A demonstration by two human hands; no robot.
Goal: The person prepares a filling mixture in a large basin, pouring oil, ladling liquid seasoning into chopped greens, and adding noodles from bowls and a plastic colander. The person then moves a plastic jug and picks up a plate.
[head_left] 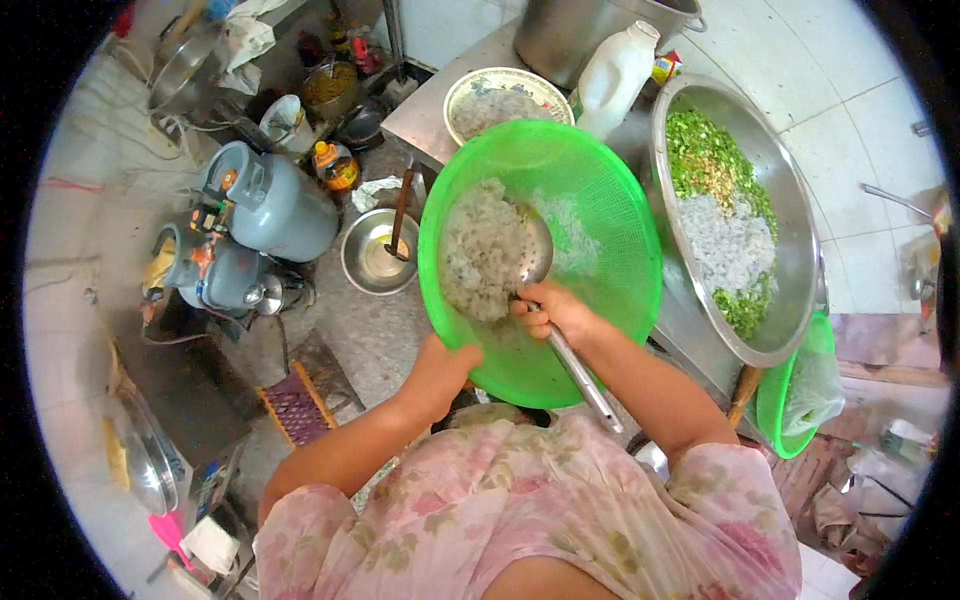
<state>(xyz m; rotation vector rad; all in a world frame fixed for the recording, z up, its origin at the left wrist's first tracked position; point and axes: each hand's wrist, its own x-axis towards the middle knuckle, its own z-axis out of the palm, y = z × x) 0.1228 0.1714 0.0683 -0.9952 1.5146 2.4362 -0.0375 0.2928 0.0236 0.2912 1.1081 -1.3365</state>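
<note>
My left hand (447, 372) grips the near left rim of a green mesh colander (625, 255), which is tilted in front of my body. Inside lies a heap of greyish, translucent chopped food (485, 240), with a thinner scatter to its right. My right hand (552, 310) is closed around the handle of a metal ladle (538, 250). Its bowl rests against the right side of the heap. To the right stands a large steel basin (792, 300) holding chopped greens (705, 145), a tan chopped ingredient and more of the greyish food (725, 245).
Behind the colander are a patterned bowl (452, 100), a white plastic jug (620, 75) and a large pot (550, 40). Gas cylinders (285, 205), a small steel bowl (352, 255) and a sauce bottle (336, 168) stand left. Another green basket (775, 400) sits low right.
</note>
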